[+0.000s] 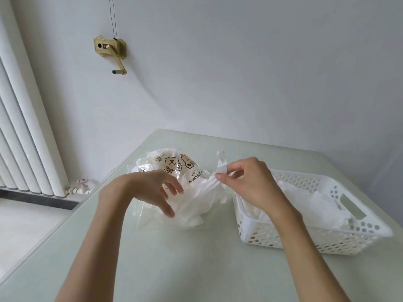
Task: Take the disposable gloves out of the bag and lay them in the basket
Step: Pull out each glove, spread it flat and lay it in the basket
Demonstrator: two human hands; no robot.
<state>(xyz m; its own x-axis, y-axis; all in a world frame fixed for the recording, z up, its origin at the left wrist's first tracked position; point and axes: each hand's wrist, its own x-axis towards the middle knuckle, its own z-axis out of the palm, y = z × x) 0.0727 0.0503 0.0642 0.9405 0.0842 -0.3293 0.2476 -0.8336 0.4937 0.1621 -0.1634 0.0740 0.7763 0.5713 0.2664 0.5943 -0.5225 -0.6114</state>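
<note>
Pinching a thin translucent glove [214,184] between thumb and fingertips, the right hand [246,179] holds it stretched up out of the bag [172,171], just left of the basket's near-left corner. The glove runs down-left from the pinch into the loose heap at the bag's mouth. The left hand [157,188] hovers over the bag with fingers spread and relaxed, gripping nothing; whether its fingertips touch the plastic cannot be told.

The bag lies on the pale table [174,269], printed with cartoon bears, close to the table's left edge and near its far corner. The white perforated basket [305,243] sits just beside the bag on the right, apart from it by a narrow gap, with gloves already lying inside. Bare tabletop lies wide between the forearms and toward the near edge; bare surface also runs behind the basket to the wall. A radiator [21,127] stands left of the table.
</note>
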